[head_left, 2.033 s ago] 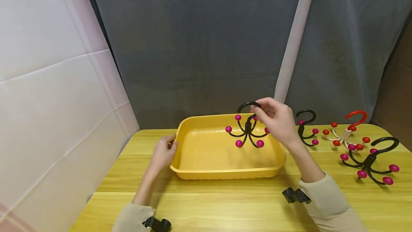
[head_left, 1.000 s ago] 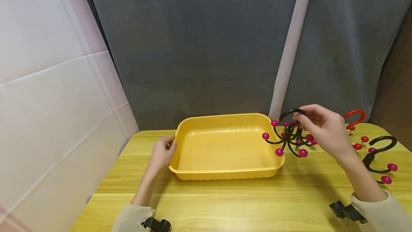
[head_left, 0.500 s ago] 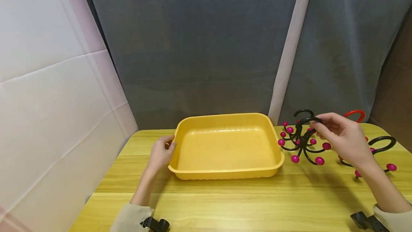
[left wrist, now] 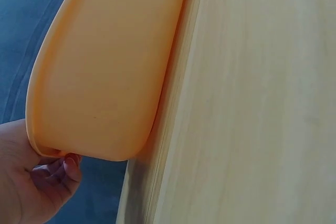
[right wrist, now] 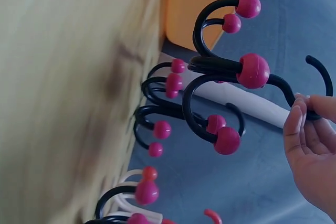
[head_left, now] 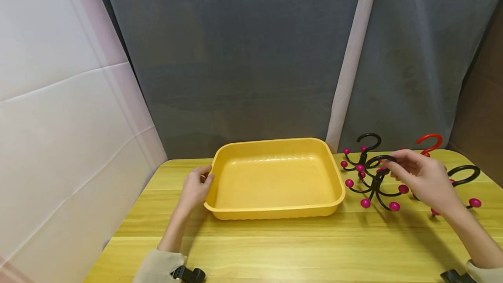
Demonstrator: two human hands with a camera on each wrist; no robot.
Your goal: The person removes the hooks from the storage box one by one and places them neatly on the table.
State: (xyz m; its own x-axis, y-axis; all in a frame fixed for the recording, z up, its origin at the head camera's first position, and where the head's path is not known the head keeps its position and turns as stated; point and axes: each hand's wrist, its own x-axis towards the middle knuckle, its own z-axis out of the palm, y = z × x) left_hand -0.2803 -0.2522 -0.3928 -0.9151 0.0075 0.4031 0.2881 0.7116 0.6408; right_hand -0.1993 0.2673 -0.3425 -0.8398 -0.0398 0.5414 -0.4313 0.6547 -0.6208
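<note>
My right hand (head_left: 428, 182) pinches the hook of a black octopus-style hanger (head_left: 378, 179) whose curved arms end in magenta balls. Seen from the right wrist, this hanger (right wrist: 215, 65) is raised off the wooden table, arms spread. My left hand (head_left: 195, 189) grips the left end of a yellow plastic tray (head_left: 275, 214), which has nothing in it. In the left wrist view, fingers and thumb close on the tray's rim (left wrist: 32, 103). A second black hanger (head_left: 363, 158) stands just behind the held one, partly overlapped by it.
Farther right are another black hanger (head_left: 467, 179) and a hanger with a red hook (head_left: 433, 140), both partly hidden by my right hand. A grey curtain (head_left: 243, 56) hangs behind the wooden table (head_left: 251, 252). White cloth (head_left: 70, 125) covers the left side.
My right hand has carried the hanger rightward and down, from over the tray to over the table beside the other hangers. My left hand stays on the tray.
</note>
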